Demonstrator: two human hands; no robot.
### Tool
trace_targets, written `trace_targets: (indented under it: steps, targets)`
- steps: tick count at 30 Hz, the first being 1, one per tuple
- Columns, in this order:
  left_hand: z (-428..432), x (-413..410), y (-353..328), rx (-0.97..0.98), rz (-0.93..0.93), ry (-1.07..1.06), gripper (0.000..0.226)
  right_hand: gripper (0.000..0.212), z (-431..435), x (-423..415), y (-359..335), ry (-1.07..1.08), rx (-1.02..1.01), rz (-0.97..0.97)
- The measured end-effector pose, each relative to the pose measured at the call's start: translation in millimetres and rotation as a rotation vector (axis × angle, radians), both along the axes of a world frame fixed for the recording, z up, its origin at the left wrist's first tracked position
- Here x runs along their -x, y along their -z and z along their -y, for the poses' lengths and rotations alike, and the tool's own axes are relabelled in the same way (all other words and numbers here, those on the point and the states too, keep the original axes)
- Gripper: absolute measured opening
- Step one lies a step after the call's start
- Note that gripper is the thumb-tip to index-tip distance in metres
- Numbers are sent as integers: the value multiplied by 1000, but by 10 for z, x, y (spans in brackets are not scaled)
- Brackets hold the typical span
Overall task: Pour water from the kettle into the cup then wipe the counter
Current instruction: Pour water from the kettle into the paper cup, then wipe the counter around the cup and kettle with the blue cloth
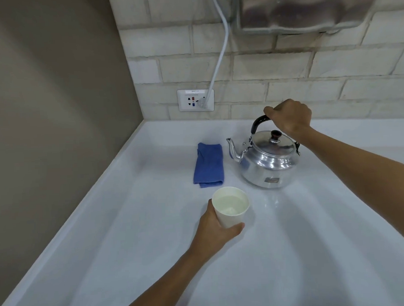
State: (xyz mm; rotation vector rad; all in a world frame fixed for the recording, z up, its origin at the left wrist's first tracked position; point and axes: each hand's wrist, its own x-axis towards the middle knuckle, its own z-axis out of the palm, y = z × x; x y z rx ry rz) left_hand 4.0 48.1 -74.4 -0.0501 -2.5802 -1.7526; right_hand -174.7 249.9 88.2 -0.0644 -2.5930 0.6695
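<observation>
A shiny metal kettle (268, 159) with a black handle stands upright on the white counter (293, 253), its spout pointing left. My right hand (288, 117) is closed around the top of the handle. In front of the kettle, a white paper cup (231, 209) holds water; my left hand (217, 230) grips its lower left side. A folded blue cloth (208, 165) lies flat to the left of the kettle, touched by neither hand. A few wet spots (271, 204) glisten on the counter to the right of the cup.
A brick-tile wall runs along the back with a power outlet (195, 100) and a white cable (218, 66) plugged into it. A metal appliance (305, 7) hangs on the wall above the kettle. A beige wall (55, 113) borders the counter's left edge.
</observation>
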Motion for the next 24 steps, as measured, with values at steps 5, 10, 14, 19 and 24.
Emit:
trace_targets:
  steps: [5, 10, 14, 19, 24]
  targets:
    - [4, 7, 7, -1, 5, 4, 74, 46, 50, 144, 72, 14, -29, 35]
    - [10, 10, 23, -14, -11, 8, 71, 44, 82, 220, 109, 38, -61, 59]
    - [5, 14, 20, -18, -10, 12, 74, 45, 81, 256, 135, 41, -83, 42]
    - [17, 34, 24, 1, 6, 16, 79, 46, 82, 131, 170, -17, -116, -33]
    - [178, 65, -86, -59, 139, 202, 116, 35, 83, -416, 422, -75, 130, -300]
